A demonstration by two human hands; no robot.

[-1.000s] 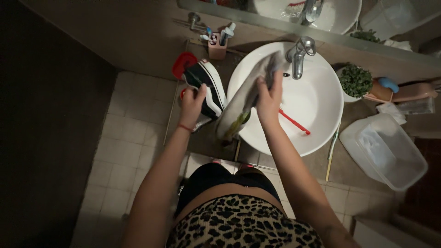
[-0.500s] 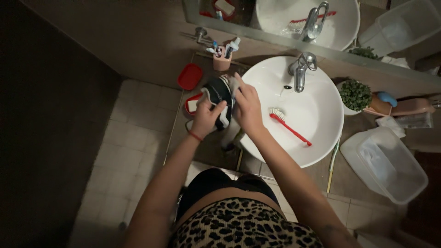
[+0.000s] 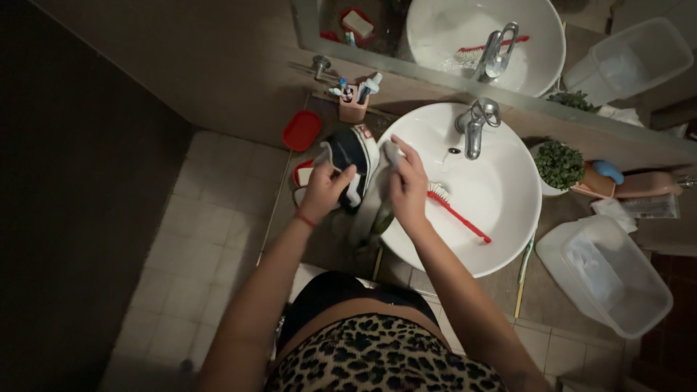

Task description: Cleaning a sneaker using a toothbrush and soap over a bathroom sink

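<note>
I have the black and white sneaker (image 3: 351, 165) in my left hand (image 3: 324, 190), fingers curled round its side so that it sits tilted over the desk (image 3: 327, 243), just off the nine o'clock edge of the white basin (image 3: 501, 239). My right hand (image 3: 408, 187) is closed on a pale grey cloth (image 3: 375, 207), pinching its upper end against the shoe's toe and sole edge while the rest hangs down over the basin rim toward six o'clock. By my reading I am at the wiping stage, rubbing the rubber edge of the shoe with the cloth. The next move, I judge, calls for a firm left grip so the shoe does not twist, and short strokes of the cloth along the white band, turning the shoe to reach the parts I cannot see from here.

Inside the basin, at about three o'clock from my right hand, lies a red-handled scrubbing brush (image 3: 457, 210), bristles toward me, untouched. The chrome tap (image 3: 475, 125) stands at twelve o'clock of the basin. Past the shoe at eleven o'clock are a red lid (image 3: 301, 131) and a pink cup of toothbrushes (image 3: 353, 107). Far out at three o'clock sit a small green plant (image 3: 560, 164) and, lower down, a clear plastic tub (image 3: 613, 276).
</note>
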